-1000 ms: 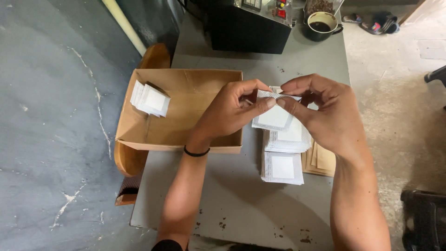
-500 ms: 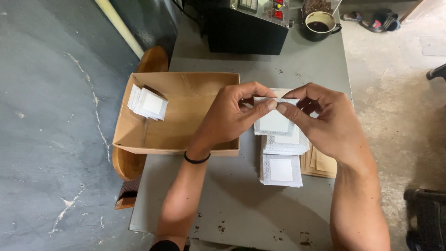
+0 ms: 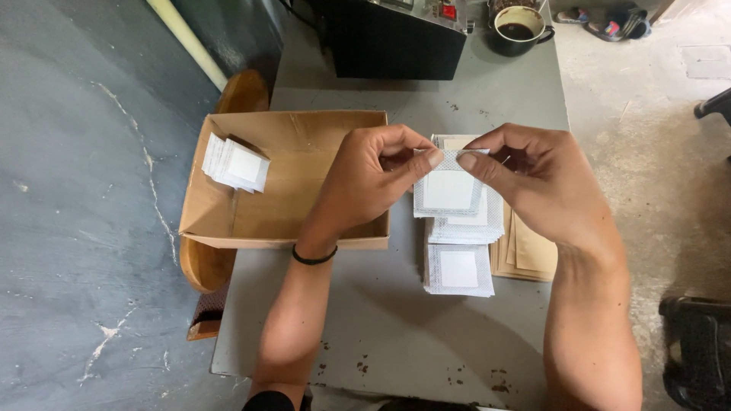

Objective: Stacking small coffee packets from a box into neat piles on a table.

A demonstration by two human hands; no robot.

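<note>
Both hands hold one small white sachet (image 3: 448,185) by its top edge, above the grey table (image 3: 381,320). My left hand (image 3: 373,176) pinches the top left corner, and my right hand (image 3: 533,175) pinches the top right. The sachet hangs flat, facing me. Below it lie overlapping piles of the same white sachets (image 3: 459,262). Tan paper envelopes (image 3: 527,255) are stacked to their right, under my right wrist.
An open cardboard box (image 3: 282,228) stands left of my hands with a stack of white sachets (image 3: 236,164) in its far left corner. A black machine (image 3: 396,38) and a dark mug (image 3: 519,29) sit at the table's far end. A wooden stool (image 3: 199,266) pokes out under the box.
Both hands have kept their pinch on the sachet's top edge. The sachet now hangs flatter and more square to me; the view has shifted slightly.
</note>
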